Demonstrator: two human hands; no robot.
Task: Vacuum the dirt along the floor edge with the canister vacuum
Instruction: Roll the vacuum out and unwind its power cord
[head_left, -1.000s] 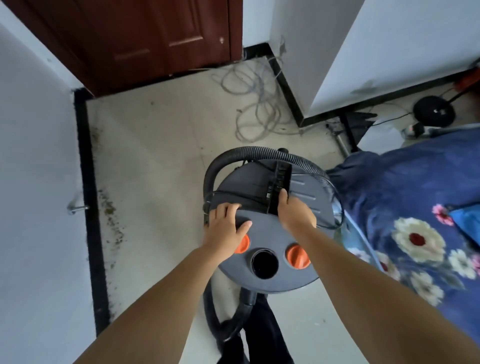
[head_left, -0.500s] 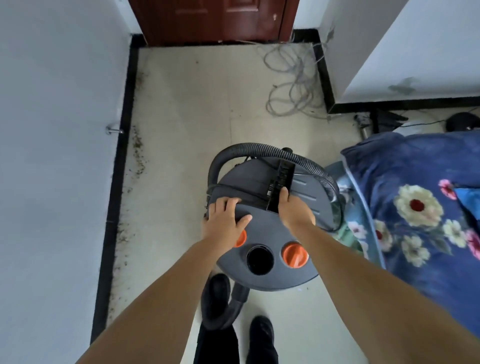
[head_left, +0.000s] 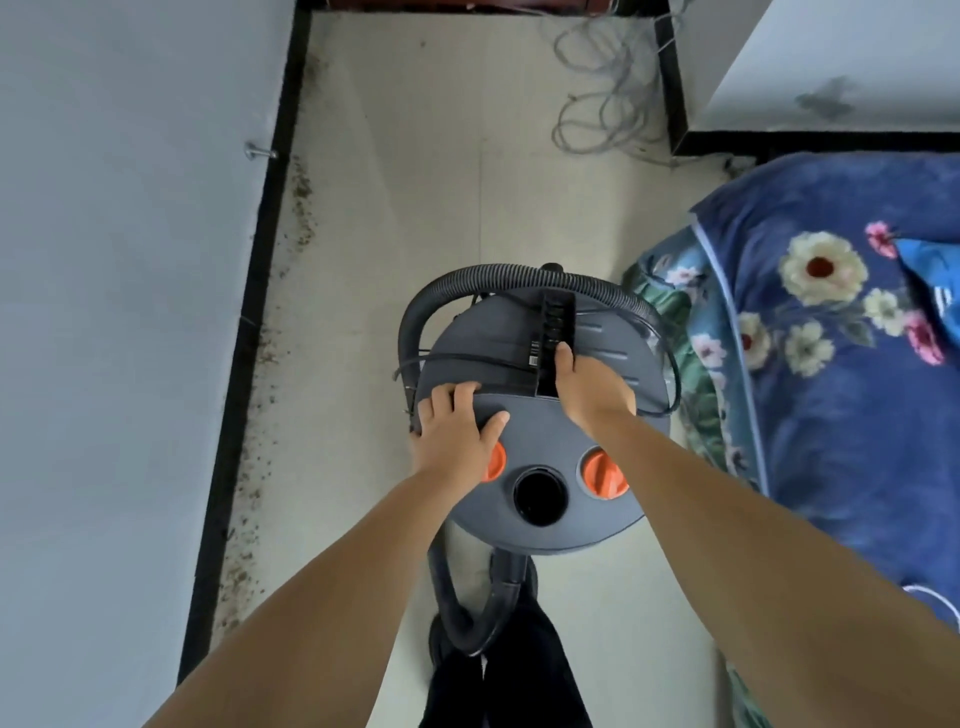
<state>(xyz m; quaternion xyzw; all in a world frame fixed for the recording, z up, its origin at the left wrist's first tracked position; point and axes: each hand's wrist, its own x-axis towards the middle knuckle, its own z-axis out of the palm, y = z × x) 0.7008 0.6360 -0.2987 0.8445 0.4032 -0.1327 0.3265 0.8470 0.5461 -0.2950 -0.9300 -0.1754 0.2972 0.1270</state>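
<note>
The vacuum (head_left: 540, 431) at frame centre is steadied by both hands, left hand (head_left: 457, 436) laid flat-ish on the lid, right hand (head_left: 592, 387) wrapped on the handle, while dirt (head_left: 270, 364) is strung down the left-hand floor edge, nearer the left hand.

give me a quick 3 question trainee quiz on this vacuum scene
1. True or false: the dirt lies along the black baseboard on the left.
2. The right hand rests on the canister vacuum by: A) the black handle B) the door C) the blanket
3. Fill in: the left hand partly covers an ____ knob.

Key: 1 true; 2 A; 3 orange
</note>
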